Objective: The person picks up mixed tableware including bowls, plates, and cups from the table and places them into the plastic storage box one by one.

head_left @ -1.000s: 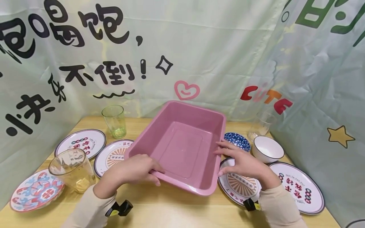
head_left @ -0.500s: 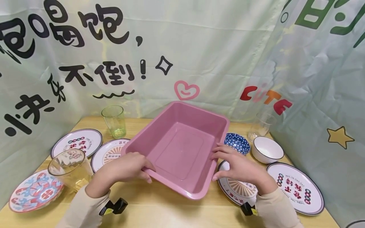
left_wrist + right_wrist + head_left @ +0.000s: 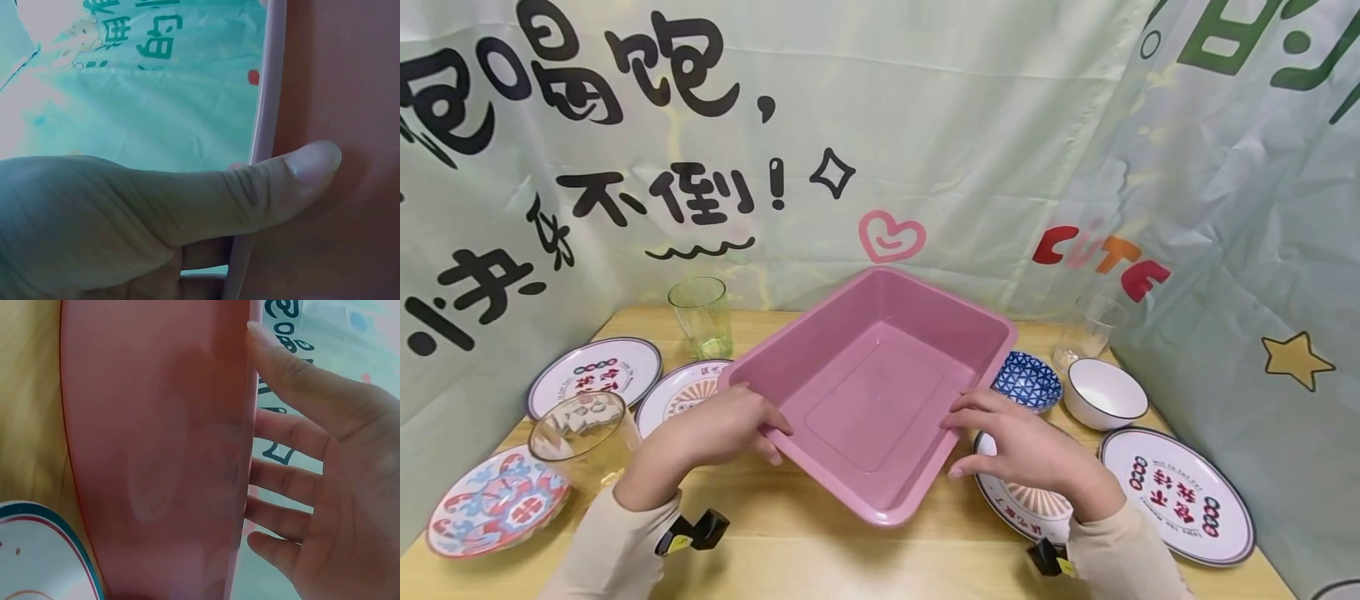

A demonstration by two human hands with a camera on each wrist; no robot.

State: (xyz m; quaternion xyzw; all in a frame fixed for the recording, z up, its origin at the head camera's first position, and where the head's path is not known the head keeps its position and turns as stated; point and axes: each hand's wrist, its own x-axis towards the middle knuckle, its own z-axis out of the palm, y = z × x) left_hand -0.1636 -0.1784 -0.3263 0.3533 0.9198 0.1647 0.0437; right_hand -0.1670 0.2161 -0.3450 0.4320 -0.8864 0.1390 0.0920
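Observation:
In the middle of the head view a pink plastic basin (image 3: 872, 396) stands at an angle, one corner toward me, nothing inside it. My left hand (image 3: 718, 429) grips its near left rim; the left wrist view has the thumb (image 3: 294, 178) against the outer wall and the other fingers behind the rim. My right hand (image 3: 1026, 442) holds the right rim, fingers over the edge and inside, thumb on the outer side. A white plate with a sunburst print (image 3: 1037, 500) lies under the right hand, partly hidden.
At left are a patterned plate (image 3: 497, 500), an amber glass (image 3: 583, 442), a green glass (image 3: 702, 321) and two white plates, one partly covered by the basin. At right are a blue bowl (image 3: 1028, 382), a white bowl (image 3: 1105, 392), a clear glass (image 3: 1086, 333) and an oval plate (image 3: 1180, 496).
The basin has turned clockwise, its near corner swinging left and its far right corner moving right. Both hands have shifted left with it. The two white plates at left have slid slightly left.

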